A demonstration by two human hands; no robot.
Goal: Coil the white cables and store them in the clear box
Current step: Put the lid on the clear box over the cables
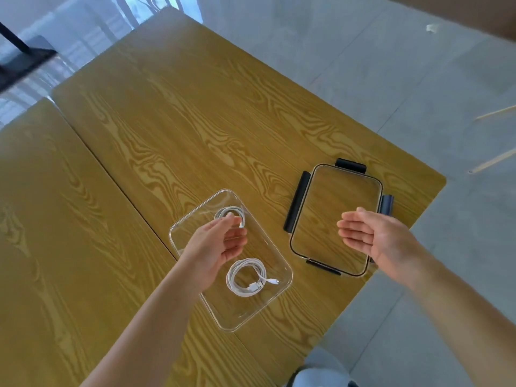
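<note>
Two white cables lie coiled inside the clear box [195, 222], which sits open on the wooden table [167, 121]. Near coil [245, 277]: flat on the box floor at the end closest to the person, plug ends showing at its right side. Far coil [229, 212]: at the other end of the box, partly hidden behind fingertips. Left hand [215, 247] hangs over the middle of the box, palm turned inward, fingers loosely curved; index fingertip at or touching the far coil, contact cannot be told for certain. No grip visible. Right hand [374, 236] is over the lid [321, 202], fingers straight and together, palm facing left, holding nothing. Lid lies flat on the table just right of the box, dark latches around its rim.
</note>
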